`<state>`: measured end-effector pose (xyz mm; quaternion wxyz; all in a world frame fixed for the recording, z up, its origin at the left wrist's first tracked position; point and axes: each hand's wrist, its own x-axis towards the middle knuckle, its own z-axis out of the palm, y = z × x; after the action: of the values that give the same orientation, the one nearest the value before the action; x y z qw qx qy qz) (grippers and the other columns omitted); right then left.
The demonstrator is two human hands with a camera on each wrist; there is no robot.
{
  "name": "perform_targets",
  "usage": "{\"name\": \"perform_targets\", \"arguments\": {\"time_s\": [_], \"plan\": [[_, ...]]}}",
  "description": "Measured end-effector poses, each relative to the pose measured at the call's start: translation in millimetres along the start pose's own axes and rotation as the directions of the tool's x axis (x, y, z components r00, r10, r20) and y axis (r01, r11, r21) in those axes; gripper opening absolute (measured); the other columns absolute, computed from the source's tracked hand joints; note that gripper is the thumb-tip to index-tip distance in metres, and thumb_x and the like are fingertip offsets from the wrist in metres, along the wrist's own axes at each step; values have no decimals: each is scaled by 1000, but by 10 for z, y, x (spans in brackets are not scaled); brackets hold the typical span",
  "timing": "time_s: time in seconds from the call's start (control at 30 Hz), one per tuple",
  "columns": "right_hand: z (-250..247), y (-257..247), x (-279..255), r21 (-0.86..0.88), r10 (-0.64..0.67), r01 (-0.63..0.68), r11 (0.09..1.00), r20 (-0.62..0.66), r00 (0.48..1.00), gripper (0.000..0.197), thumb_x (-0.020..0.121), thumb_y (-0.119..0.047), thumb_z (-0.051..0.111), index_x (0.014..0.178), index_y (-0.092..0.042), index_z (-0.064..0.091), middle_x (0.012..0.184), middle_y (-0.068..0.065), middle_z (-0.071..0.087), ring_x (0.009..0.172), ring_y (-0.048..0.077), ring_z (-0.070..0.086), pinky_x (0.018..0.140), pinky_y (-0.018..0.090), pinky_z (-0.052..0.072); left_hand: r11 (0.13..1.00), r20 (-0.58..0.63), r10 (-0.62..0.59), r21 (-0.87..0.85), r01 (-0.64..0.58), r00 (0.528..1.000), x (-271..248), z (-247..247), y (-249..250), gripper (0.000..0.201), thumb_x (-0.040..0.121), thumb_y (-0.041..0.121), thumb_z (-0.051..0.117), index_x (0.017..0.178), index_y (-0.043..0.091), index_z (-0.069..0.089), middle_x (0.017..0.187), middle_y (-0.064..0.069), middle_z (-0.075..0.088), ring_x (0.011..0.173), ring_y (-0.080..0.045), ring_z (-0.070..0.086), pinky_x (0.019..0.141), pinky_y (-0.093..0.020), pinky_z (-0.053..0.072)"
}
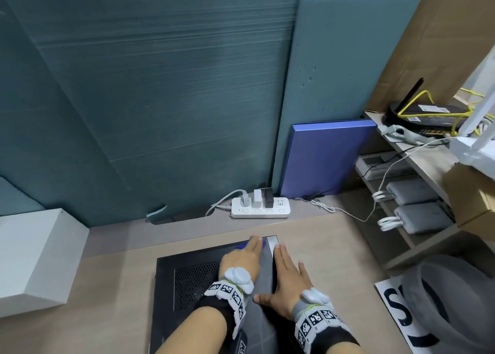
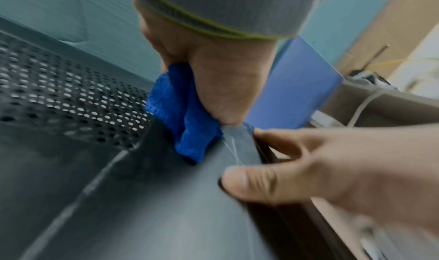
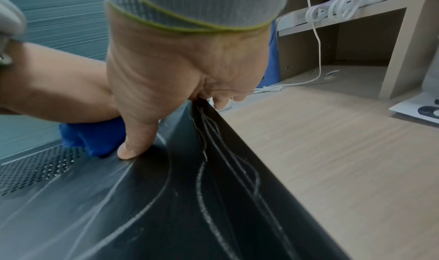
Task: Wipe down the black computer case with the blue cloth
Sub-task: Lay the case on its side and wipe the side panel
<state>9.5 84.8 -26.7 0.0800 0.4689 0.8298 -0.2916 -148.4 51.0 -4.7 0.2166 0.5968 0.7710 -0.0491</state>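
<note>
The black computer case [image 1: 192,281] lies flat on the wooden desk, its perforated vent on the left. Pale scribbled lines [image 3: 206,198] cross its top and right side. My left hand [image 1: 241,257] presses the bunched blue cloth [image 2: 185,117] onto the case top near the far right corner, fingers stretched over it. Only slivers of the cloth [image 1: 264,243] show in the head view. My right hand [image 1: 286,273] lies straight along the case's right edge, thumb [image 3: 133,147] on the top and fingers over the side.
A white power strip [image 1: 259,206] and a blue folder [image 1: 326,158] stand behind the case against teal panels. A white box [image 1: 34,257] sits at the left. At the right are shelves with power banks [image 1: 417,217], cables and a router [image 1: 428,115]; a printed sheet [image 1: 401,316] lies nearby.
</note>
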Motion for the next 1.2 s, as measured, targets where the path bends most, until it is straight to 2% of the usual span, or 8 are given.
{"name": "perform_targets", "arguments": {"time_s": [0.1, 0.17, 0.27, 0.47, 0.77, 1.0, 1.07, 1.2], "plan": [[-6, 3, -36, 46, 42, -42, 998, 4, 999, 142, 65, -77, 69, 156, -23, -26, 167, -11, -19, 155, 5, -11, 127, 39, -8, 986, 47, 147, 79, -150, 988, -51, 40, 48, 68, 96, 21, 40, 156, 36, 10, 163, 21, 0, 115, -34, 58, 89, -44, 50], [-1, -6, -74, 109, 91, -92, 990, 11, 996, 145, 64, -76, 71, 157, -20, -25, 170, -8, -9, 155, 7, -9, 127, 38, -8, 995, 26, 60, 77, -62, 998, -12, 15, -34, 68, 97, 19, 39, 156, 35, 9, 163, 21, 2, 115, -34, 58, 89, -42, 48], [8, 8, -68, 122, 96, -97, 988, 10, 995, 143, 67, -74, 71, 157, -18, -25, 170, -6, -11, 155, 9, -12, 127, 39, -7, 997, -18, -71, 7, 71, 997, 55, -10, -26, 67, 97, 14, 35, 157, 30, 10, 164, 18, 2, 114, -32, 60, 88, -40, 48], [-9, 13, -72, 102, 82, -83, 991, 21, 996, 140, 70, -72, 73, 159, -16, -20, 169, -5, -17, 156, 10, -12, 128, 42, 0, 995, 55, 83, 42, -85, 995, -151, 17, 49, 71, 96, 19, 42, 157, 30, 7, 164, 19, -5, 114, -34, 60, 86, -41, 48], [35, -179, -154, -99, -32, 34, 994, 18, 999, 109, 91, -59, 60, 161, -16, -10, 168, 1, -20, 156, 18, -14, 127, 39, 0, 925, -11, -349, -161, 343, 937, -837, 174, -834, 72, 97, 23, 40, 157, 38, 4, 160, 29, -10, 108, -24, 63, 85, -33, 50], [79, -62, -311, -61, -66, 70, 996, 64, 996, 98, 98, -40, 61, 162, -14, -9, 168, 4, -19, 156, 20, -13, 126, 37, 1, 831, -17, -538, -177, 527, 843, -1123, 259, -880, 67, 99, 20, 40, 158, 19, 8, 165, 10, -10, 116, -23, 60, 80, -33, 47], [94, -21, -335, -13, -71, 72, 997, 55, 996, 100, 96, -34, 64, 162, -16, -9, 170, 3, -14, 157, 19, -10, 126, 36, 2, 854, -31, -504, -167, 493, 863, -1051, 289, -519, 70, 98, 17, 39, 158, 22, 4, 165, 12, -8, 110, -27, 64, 82, -35, 47], [45, 33, -369, 137, -57, 42, 990, 108, 992, 115, 86, -18, 61, 151, -39, -32, 171, 3, 5, 156, 24, 17, 125, 38, 21, 979, -25, -181, -100, 178, 983, -855, 499, 184, 72, 95, 11, 36, 157, 26, 5, 166, 7, 6, 102, -35, 66, 78, -40, 48]]}}
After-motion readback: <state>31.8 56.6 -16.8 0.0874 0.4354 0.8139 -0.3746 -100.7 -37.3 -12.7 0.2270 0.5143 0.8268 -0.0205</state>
